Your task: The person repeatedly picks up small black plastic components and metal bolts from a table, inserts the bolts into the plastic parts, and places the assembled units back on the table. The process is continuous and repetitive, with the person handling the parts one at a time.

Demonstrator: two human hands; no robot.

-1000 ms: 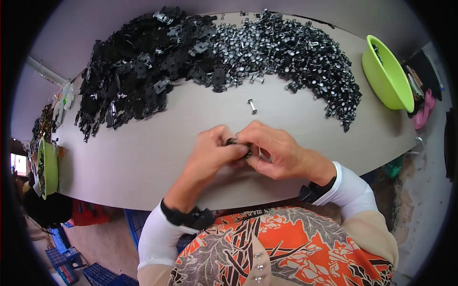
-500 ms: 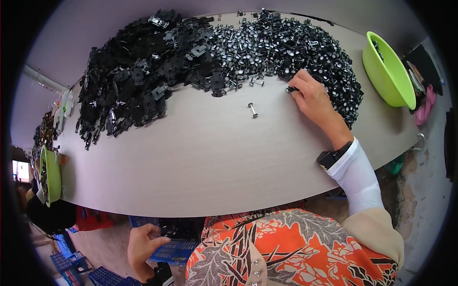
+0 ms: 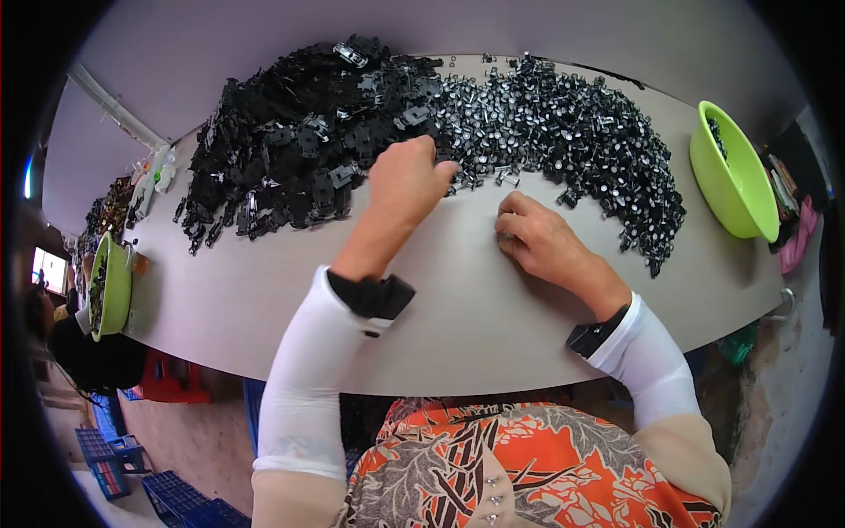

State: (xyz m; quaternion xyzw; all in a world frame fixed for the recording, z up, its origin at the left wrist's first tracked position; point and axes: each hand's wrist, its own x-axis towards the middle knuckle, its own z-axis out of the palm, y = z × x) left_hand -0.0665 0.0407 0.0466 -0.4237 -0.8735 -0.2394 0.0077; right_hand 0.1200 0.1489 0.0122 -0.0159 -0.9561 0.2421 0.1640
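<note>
Towards twelve o'clock on tabletop (image 3: pixel 431 326), left hand (image 3: pixel 407 180) covers edge of black-part heap (image 3: pixel 282 150), fingertips hidden; grip cannot be told. Right hand (image 3: pixel 544 245) apart, curled, hold unclear. Small metal spool (image 3: pixel 508 179) between, lying roughly ten-to-four, beside metal-piece heap (image 3: pixel 585 132). Green basin (image 3: pixel 732 180) at two o'clock.

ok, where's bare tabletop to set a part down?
Free tabletop: between black-parts pile and near edge, left of left forearm; between the forearms; right of right forearm, nearer than the silver-parts pile. Crowded: far side, where both piles meet near the left hand.
</note>
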